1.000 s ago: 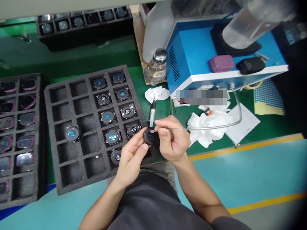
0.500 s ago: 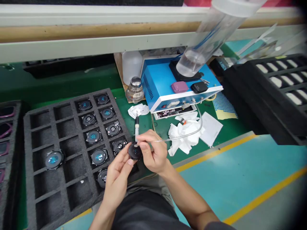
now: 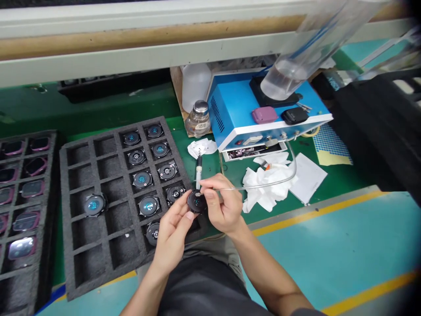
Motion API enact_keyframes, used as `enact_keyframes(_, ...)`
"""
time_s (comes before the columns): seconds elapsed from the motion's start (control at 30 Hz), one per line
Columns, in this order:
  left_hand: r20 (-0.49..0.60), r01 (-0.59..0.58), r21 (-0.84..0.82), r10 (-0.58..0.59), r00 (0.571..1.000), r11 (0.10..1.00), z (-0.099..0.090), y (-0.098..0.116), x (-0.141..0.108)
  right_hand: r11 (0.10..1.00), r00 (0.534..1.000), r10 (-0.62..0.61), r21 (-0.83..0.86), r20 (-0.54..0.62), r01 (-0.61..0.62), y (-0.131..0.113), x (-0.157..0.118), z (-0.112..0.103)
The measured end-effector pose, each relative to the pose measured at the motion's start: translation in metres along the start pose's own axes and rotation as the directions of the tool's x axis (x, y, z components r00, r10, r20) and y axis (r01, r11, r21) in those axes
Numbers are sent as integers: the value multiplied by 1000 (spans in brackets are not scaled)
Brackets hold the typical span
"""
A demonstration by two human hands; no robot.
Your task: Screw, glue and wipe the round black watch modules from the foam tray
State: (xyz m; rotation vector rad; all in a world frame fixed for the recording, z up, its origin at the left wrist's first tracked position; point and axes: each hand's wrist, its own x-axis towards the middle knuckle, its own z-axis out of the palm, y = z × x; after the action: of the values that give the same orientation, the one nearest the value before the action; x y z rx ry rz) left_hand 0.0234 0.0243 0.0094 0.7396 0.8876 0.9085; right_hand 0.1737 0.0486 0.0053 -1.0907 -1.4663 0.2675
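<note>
Between the fingertips and thumb of my left hand (image 3: pixel 173 235) is a round black watch (image 3: pixel 196 202), face up. My right hand (image 3: pixel 225 204) is closed in a pinch on the end of a clear tube (image 3: pixel 263 186), right over the watch's upper edge. A pale tip at the tube's end is at the watch; whether it touches is too small to tell. A syringe (image 3: pixel 198 169) with a dark end is just beyond my right fingertips, pointing towards a crumpled tissue (image 3: pixel 202 147). Beside my left hand is a grey foam tray (image 3: pixel 87 243) with several round watches in its compartments.
A blue control box (image 3: pixel 237 94), to which the tube runs, carries a purple case, a black case and a clear cylinder (image 3: pixel 284 79). A glass bottle (image 3: pixel 198 118) stands beside it. Crumpled tissues (image 3: pixel 266 184) lie in front. Another foam tray (image 3: pixel 46 228) with purple-framed pieces is at left.
The view has shifted, so the scene sits further right and more of the left tray shows. Both hands keep their hold, with the watch and tube in nearly the same place.
</note>
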Motion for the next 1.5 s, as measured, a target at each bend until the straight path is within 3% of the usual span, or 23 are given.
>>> enact_keyframes(1.0,-19,12,35,-11,1000,999,1,2,1,1000,1000,-4,-15,5,4,-1,3,-1)
enact_keyframes(1.5,13,-13,-25,14,1000,1000,2,1,0,1000,1000,3,-27,16,-3,-1,0,-2)
